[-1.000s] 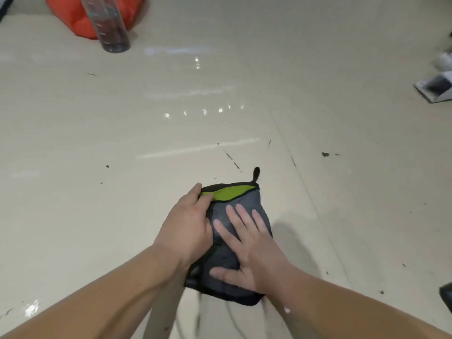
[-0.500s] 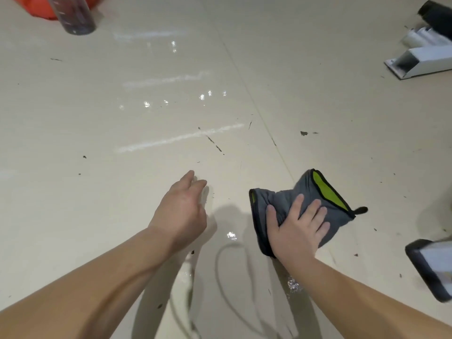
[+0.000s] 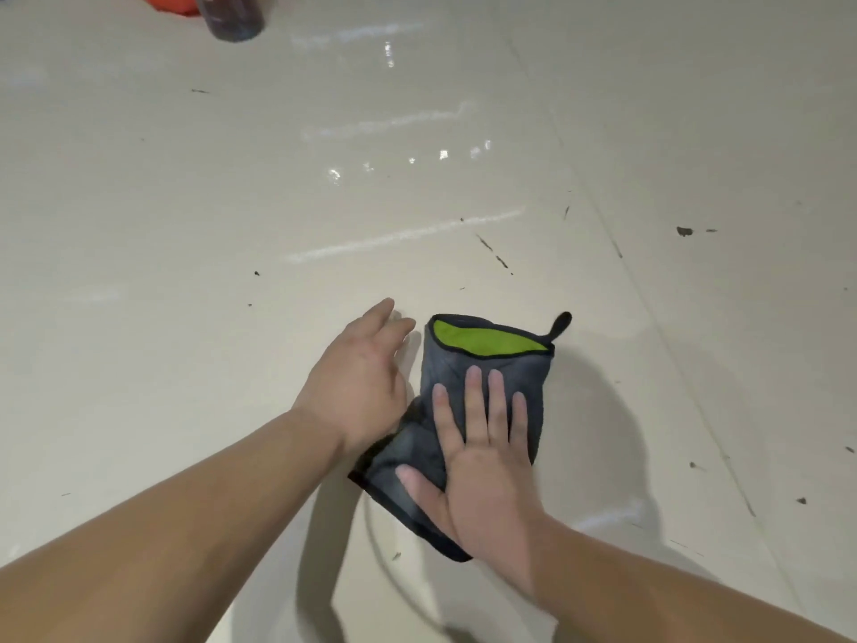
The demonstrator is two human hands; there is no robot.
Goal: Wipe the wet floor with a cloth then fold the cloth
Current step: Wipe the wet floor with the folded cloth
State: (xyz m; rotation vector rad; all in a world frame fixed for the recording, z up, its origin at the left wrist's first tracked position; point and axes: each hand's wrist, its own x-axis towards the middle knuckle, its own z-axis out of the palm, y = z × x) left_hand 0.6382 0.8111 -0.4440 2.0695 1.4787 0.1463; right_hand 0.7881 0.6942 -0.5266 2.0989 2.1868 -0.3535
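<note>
I see a dark bottle [image 3: 230, 18] at upper left of frame, contents unreadable, grey-and-green cloth [image 3: 482, 364] lower centre on the floor [image 3: 185, 225], my right hand [image 3: 482, 461] flat and spread on it, left hand [image 3: 357, 378] open, just left, overlapping its edge.

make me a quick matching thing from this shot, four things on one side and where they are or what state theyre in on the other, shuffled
Things:
1. right hand
2. left hand
3. hanging loop
4. bottle

Place or state:
A. at the top edge of the view, far from the hands
B. pressed flat on the grey cloth, fingers spread
C. sticking out from the cloth's far right corner
D. open at the cloth's left edge, fingers over the floor

Pairs: 1-B, 2-D, 3-C, 4-A
</note>
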